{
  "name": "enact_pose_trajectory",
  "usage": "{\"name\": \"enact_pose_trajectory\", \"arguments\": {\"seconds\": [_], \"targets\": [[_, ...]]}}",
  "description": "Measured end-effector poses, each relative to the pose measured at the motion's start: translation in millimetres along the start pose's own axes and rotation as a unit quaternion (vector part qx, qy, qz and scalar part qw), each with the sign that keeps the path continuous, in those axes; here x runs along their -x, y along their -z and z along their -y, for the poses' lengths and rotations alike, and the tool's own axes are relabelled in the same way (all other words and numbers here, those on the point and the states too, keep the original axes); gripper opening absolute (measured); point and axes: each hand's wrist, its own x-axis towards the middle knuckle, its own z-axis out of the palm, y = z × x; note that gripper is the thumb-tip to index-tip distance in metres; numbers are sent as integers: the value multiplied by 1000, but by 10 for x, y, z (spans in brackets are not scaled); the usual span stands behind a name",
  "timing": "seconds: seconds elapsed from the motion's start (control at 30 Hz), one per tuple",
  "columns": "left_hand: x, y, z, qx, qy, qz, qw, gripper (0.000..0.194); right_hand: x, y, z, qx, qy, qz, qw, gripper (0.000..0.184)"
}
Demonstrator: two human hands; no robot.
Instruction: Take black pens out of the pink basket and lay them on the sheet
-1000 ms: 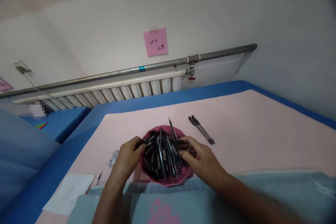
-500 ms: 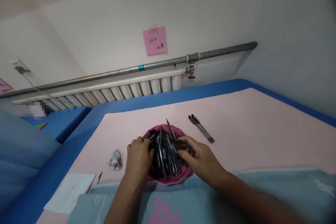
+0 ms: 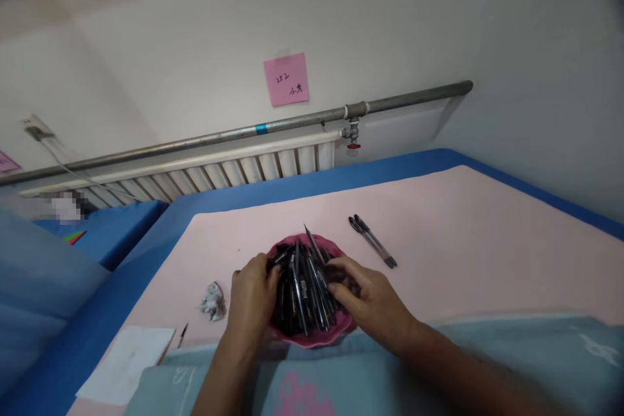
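Note:
A pink bowl heaped with several black pens sits on the pink sheet in front of me. My left hand lies against the bowl's left side, fingers curled down into the pens. My right hand reaches in from the right, its fingers bent round pens in the pile. Which pens each hand grips is hidden by the heap. Two black pens lie side by side on the sheet beyond my right hand.
A crumpled paper scrap and a white sheet of paper lie to the left. A grey-green blanket covers the near edge. The blue mattress edge, a radiator and a pipe stand behind.
My left hand has shifted from the bowl's left rim further right into the pens. The right hand has stayed in the pile with little movement.

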Motion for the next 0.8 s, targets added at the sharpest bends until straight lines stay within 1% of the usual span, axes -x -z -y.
{"name": "enact_pose_trajectory", "arguments": {"seconds": [0.03,0.07,0.1,0.17,0.2,0.23,0.27,0.3,0.37,0.43,0.53,0.67,0.8], "targets": [[-7,24,14,89,17,-7,996,19,7,-3,-12,14,4,4,1000,23],[-15,46,25,191,32,-10,981,19,14,-6,-23,31,11,7,999,24],[-22,65,32,296,45,-7,954,20,21,-10,-32,48,22,11,999,25],[-35,93,34,473,78,13,877,25,30,-17,-38,75,53,22,996,27],[-42,103,29,536,100,22,838,26,33,-18,-35,86,69,29,994,28],[-48,110,23,581,125,27,804,25,35,-18,-30,92,84,37,992,28],[-55,114,18,613,147,25,776,24,37,-18,-24,97,96,46,990,28],[-61,116,13,636,164,20,754,22,37,-16,-18,100,106,52,988,28],[-72,117,13,664,182,7,725,19,39,-13,-10,104,119,61,986,28],[-79,116,19,680,184,9,710,17,39,-15,-12,111,123,64,984,29],[-75,120,23,689,178,15,702,16,40,-25,-23,120,117,61,984,30],[-51,126,-1,685,164,26,709,20,38,-34,-30,120,113,57,985,29],[-23,97,-28,671,137,52,727,23,34,-35,-28,119,118,57,984,29]]}}
